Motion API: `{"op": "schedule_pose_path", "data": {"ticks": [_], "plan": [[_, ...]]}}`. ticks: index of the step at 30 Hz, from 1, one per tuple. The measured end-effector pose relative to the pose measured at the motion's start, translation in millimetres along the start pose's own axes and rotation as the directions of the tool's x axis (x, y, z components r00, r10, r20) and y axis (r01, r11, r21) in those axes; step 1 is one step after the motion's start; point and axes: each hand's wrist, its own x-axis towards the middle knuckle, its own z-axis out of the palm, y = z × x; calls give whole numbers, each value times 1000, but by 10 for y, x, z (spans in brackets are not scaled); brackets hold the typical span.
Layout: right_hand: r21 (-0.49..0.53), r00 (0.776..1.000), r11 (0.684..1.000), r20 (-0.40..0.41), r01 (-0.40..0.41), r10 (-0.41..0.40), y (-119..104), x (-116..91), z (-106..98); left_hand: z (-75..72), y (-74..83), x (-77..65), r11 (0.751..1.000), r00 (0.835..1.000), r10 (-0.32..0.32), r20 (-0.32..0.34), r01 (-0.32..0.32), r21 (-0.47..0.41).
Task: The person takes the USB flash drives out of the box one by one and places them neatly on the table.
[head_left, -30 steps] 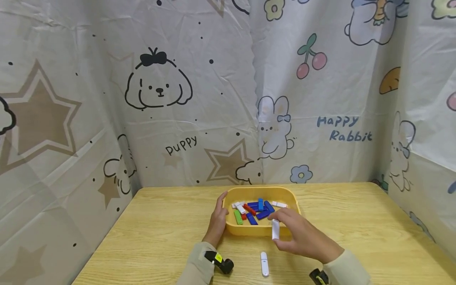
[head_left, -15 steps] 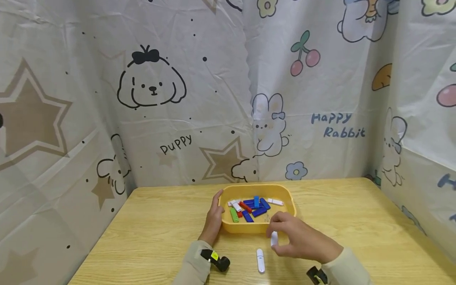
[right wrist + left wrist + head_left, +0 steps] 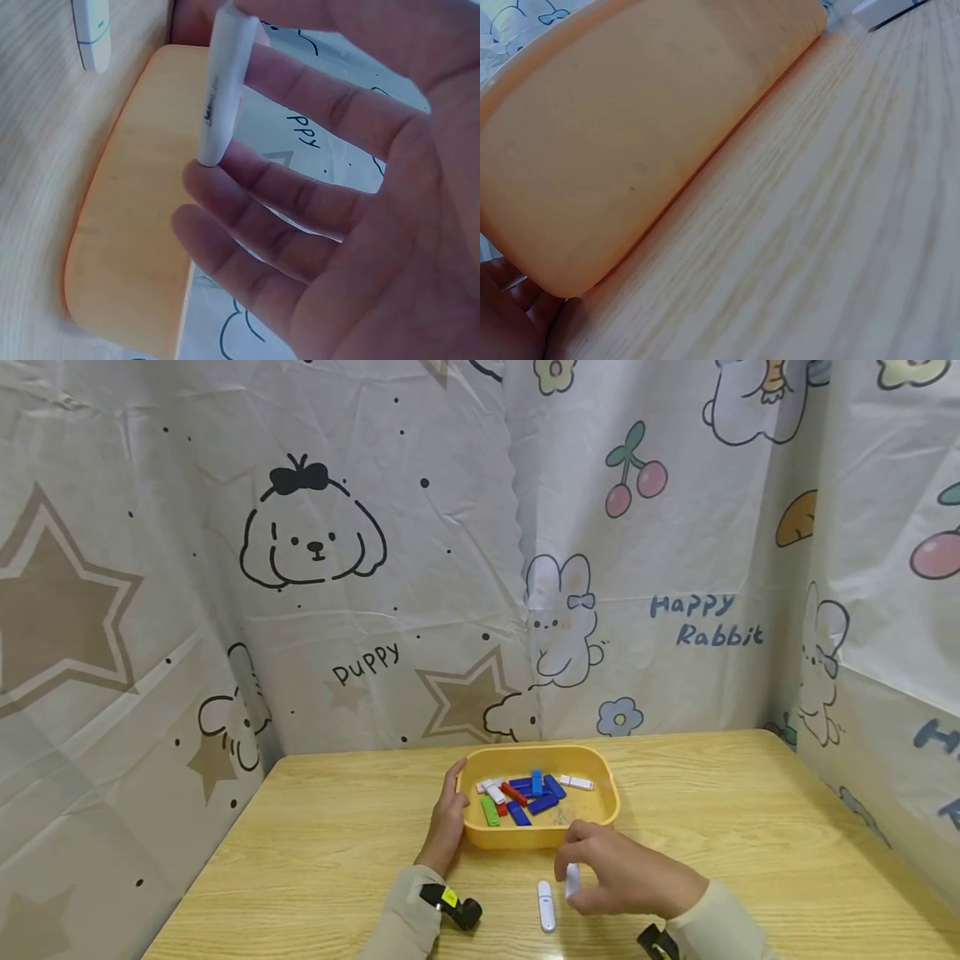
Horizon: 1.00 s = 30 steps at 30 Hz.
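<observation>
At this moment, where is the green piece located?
In the head view, the green piece lies inside the yellow tray, near its front left corner, beside a red piece, on the side that the left hand grips.

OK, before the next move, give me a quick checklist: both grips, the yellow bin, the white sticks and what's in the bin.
1. Right grip secure on its white stick: ok, pinched between thumb and fingers.
2. Left grip at the yellow bin: ok, touching its left end.
3. Bin resting on the table: ok, base along the wood.
4. Loose white stick apart from the held one: ok, gap visible.
5. Blue sticks in the bin lying singly: not ok, some overlap.
6. Marking on the held stick readable: cannot tell, blurred.
</observation>
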Motion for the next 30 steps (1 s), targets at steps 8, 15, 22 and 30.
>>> {"op": "schedule_pose_path", "data": {"ticks": [8, 15, 22, 30], "plan": [[-4, 999, 1000, 44, -5, 5, 2, 24, 64, -1, 312, -148, 1000, 1000, -5, 5, 5, 11], [-63, 999, 998, 17, 28, -27, 26, 30, 148, -3, 85, -33, 1000, 1000, -4, -3, 4, 1], [-88, 999, 996, 31, 29, -27, 47, 38, 239, 28, -62, 25, 1000, 999, 9, -35, -9, 1], [-98, 996, 995, 83, -16, 24, 81, 70, 313, 26, -60, 18, 1000, 999, 15, -39, -15, -1]]}}
